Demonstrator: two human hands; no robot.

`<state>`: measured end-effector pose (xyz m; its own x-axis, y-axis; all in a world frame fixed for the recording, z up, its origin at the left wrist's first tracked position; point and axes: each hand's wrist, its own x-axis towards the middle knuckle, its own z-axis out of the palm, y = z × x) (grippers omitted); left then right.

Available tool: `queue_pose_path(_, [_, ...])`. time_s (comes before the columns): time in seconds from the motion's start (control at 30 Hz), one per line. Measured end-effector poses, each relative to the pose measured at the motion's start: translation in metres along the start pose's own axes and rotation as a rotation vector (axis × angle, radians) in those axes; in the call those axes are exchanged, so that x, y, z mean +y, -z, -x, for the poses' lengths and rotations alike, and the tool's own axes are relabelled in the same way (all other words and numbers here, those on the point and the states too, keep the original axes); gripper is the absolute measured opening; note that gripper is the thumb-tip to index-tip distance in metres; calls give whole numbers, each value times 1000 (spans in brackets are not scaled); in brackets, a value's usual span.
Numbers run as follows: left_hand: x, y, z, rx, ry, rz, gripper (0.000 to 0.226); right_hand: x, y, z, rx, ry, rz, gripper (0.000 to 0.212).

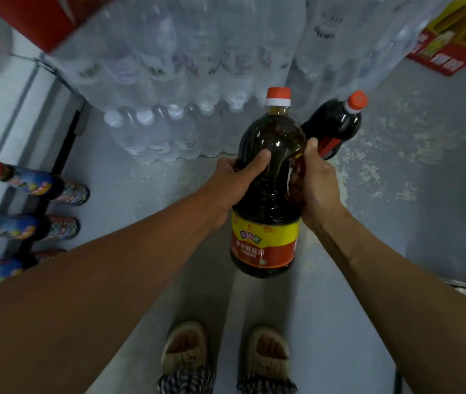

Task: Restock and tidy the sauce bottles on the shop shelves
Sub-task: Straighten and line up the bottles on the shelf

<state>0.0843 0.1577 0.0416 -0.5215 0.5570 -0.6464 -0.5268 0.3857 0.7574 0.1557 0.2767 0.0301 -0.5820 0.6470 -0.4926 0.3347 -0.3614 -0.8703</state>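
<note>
A large dark soy sauce bottle (pixel 268 177) with an orange cap and a yellow and red label hangs upright in front of me, above the floor. My left hand (pixel 237 180) wraps its left side, thumb across the front. My right hand (pixel 315 183) grips the handle on its right side. A second dark sauce bottle (pixel 337 123) with an orange cap stands on the floor just behind my right hand, leaning right in the view.
Shrink-wrapped packs of water bottles (pixel 186 81) are stacked ahead. Smaller sauce bottles (pixel 33 183) with blue labels stand on the low shelf at the left. A red carton (pixel 38 21) sits top left, a yellow and red box (pixel 453 38) top right. My slippered feet (pixel 226 354) are below.
</note>
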Motion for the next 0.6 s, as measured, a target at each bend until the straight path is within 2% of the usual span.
queue_pose_path(0.1, [42,-2,46,28,-20,8,46,-51,-3,29,-26,4,22,49])
queue_pose_path(0.27, [124,-6,125,31,-77,59,19,-140,-13,79,-57,58,40,50])
queue_pose_path(0.43, [204,-9,202,82,-179,101,18,-241,-19,135,-127,154,74,48])
queue_pose_path(0.6, [280,-7,274,116,-289,94,21,-340,-30,189,-172,366,158,47])
